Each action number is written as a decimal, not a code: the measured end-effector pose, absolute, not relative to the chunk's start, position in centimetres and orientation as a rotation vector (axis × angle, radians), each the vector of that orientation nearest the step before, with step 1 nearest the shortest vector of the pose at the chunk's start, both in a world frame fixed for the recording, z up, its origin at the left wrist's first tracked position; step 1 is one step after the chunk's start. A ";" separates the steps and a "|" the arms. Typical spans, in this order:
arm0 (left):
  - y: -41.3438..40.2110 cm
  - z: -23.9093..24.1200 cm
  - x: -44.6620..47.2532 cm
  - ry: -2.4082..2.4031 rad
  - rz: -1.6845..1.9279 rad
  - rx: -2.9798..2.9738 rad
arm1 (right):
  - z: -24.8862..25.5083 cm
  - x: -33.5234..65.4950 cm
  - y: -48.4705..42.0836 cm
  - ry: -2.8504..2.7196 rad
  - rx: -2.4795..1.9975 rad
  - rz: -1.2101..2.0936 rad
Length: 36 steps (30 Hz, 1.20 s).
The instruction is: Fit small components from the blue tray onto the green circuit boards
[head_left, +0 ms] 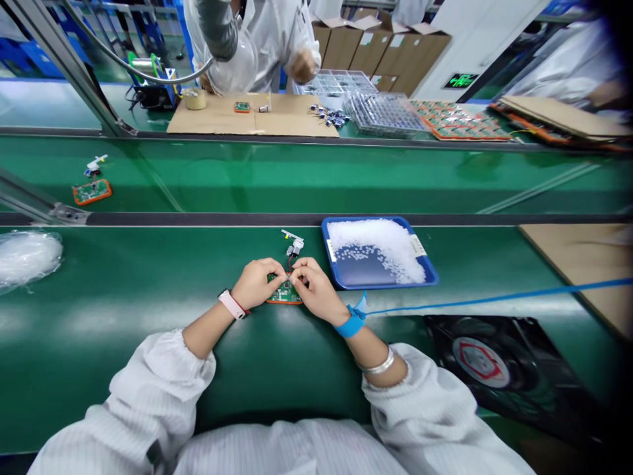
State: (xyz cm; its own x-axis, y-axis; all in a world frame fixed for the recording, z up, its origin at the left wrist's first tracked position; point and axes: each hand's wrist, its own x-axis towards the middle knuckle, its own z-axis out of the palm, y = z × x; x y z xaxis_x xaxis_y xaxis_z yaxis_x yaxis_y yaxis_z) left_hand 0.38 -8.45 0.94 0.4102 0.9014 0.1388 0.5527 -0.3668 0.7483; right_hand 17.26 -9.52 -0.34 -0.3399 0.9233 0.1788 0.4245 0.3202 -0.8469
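A small green circuit board with an orange rim [284, 293] lies on the green bench in front of me. My left hand [257, 284] curls over its left side, fingers closed on the board. My right hand [314, 287] pinches at the board's top edge, where red and black wires lead up to a small white connector [295, 245]. A pink watch is on my left wrist and a blue grounding strap with a blue cord [494, 298] on my right.
A blue tray [428, 267] of small white parts sits right of my hands. A clear plastic bag [27, 256] lies far left, a dark fan [482, 359] lower right. Another board [91, 191] rests on the conveyor. A co-worker in white [257, 39] works opposite, beside trays and boxes.
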 end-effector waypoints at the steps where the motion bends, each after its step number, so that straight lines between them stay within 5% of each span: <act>1: -8.5 0.9 0.4 1.227 0.742 2.043 | -0.3 17.3 -9.5 -1.905 -1.183 0.932; 20: -8.5 0.9 0.5 1.230 0.798 2.003 | 0.0 16.9 -9.6 -1.945 -1.198 0.894; 29: -8.8 0.2 -0.1 1.203 0.827 2.108 | 1.2 27.5 -6.3 -1.737 -1.537 0.250; 36: -8.8 0.4 0.0 1.204 0.803 2.113 | -1.3 32.5 -5.0 -1.803 -1.790 0.219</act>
State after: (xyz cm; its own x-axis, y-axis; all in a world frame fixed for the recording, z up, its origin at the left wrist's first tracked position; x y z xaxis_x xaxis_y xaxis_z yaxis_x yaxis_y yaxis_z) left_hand -0.01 -8.80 0.41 0.4137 0.8841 0.2172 0.5402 -0.4304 0.7231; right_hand 32.53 -4.96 -1.34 0.0713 0.9562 0.2840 0.8604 0.0851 -0.5025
